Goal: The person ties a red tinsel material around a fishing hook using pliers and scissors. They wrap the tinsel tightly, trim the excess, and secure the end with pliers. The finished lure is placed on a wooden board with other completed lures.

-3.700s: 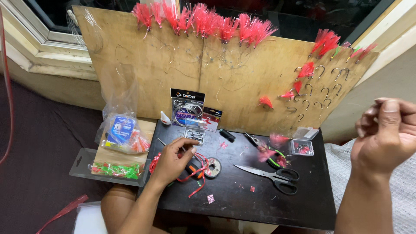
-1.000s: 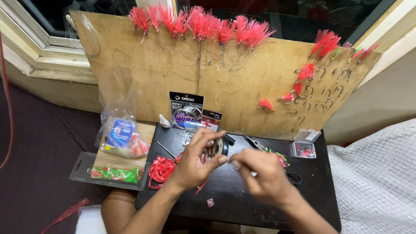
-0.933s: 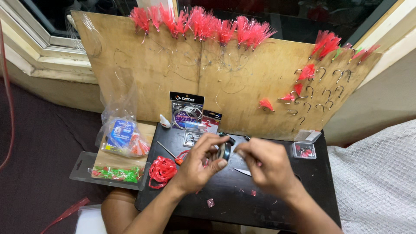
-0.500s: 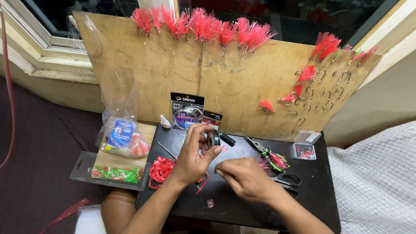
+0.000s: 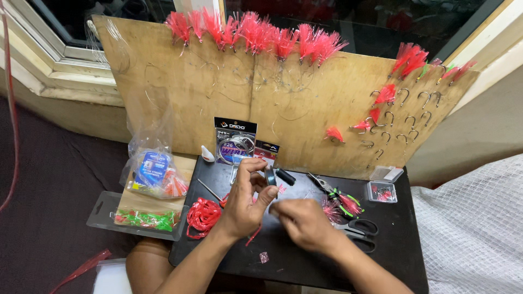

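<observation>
My left hand [image 5: 246, 201] is raised over the black work board [image 5: 392, 245], pinching a small dark spool of line [image 5: 270, 175] between thumb and fingers. My right hand [image 5: 305, 223] is just to its right, fingers curled and pinched close to the left palm; what they grip is too small to make out. A bundle of red strands [image 5: 202, 214] lies left of the left wrist. Pink feather tufts [image 5: 333, 209] lie by the right hand.
Black-handled scissors [image 5: 362, 231] and green-handled pliers [image 5: 340, 196] lie at the right. A small clear box [image 5: 381, 191] sits beyond them. A plywood panel [image 5: 218, 92] stands behind, hung with red feathered hooks [image 5: 256, 32] and bare hooks [image 5: 406, 117]. Packets [image 5: 235, 140] and plastic bags [image 5: 155, 171] sit left.
My right hand came down from the upper right to join the left over the board. The left hand lifted the spool off the board; the right hand has slid down beside its palm.
</observation>
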